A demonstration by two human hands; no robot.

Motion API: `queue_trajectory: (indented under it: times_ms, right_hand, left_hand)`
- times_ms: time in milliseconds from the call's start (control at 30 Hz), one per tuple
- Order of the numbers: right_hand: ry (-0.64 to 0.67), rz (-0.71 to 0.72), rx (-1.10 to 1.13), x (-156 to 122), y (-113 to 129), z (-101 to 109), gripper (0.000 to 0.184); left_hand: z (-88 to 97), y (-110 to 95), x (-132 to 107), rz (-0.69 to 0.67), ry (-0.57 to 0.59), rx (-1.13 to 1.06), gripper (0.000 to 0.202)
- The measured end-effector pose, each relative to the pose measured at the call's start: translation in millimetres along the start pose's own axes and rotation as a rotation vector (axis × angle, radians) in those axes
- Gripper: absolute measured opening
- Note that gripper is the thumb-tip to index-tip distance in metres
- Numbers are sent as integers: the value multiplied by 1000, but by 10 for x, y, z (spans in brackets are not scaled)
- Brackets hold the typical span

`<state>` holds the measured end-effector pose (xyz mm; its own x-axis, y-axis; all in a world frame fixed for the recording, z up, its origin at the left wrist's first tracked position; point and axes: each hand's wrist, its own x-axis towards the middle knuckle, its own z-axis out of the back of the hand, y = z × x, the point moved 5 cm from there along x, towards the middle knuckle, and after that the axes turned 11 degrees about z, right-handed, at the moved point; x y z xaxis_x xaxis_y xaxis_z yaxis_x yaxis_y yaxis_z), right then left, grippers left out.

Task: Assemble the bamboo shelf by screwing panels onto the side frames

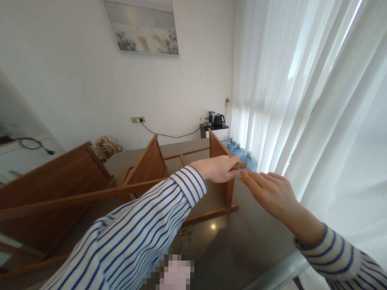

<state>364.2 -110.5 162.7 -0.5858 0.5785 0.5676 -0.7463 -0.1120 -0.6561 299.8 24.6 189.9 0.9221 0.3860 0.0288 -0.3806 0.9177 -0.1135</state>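
Observation:
A brown wooden shelf unit (145, 159) lies on its side, its several boards standing upright between long rails. My left hand (218, 168) is closed around the end of its upper rail (242, 165), beside the rightmost board (218, 147). At that rail end, my right hand (272, 192) pinches a small metal screw (239, 169) between thumb and forefinger. The screw's tip meets the rail close to my left fingertips; how deep it sits cannot be made out.
The unit rests on a grey table (217, 237), with several loose screws (186, 231) near its lower rail. Blue water bottles (248, 160) stand beyond the right side, by the white curtain (272, 80). A black kettle (219, 120) is on a cabinet behind.

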Motion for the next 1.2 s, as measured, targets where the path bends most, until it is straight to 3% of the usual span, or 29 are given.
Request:
queue_trajectory:
  times_ms: [633, 1200]
  right_hand:
    - [-74, -204, 70, -81, 60, -132, 18]
    - [-168, -464, 109, -46, 156, -122, 18]
  left_hand:
    - [1, 4, -9, 3, 15, 31, 25]
    - [9, -9, -27, -1, 6, 37, 26]
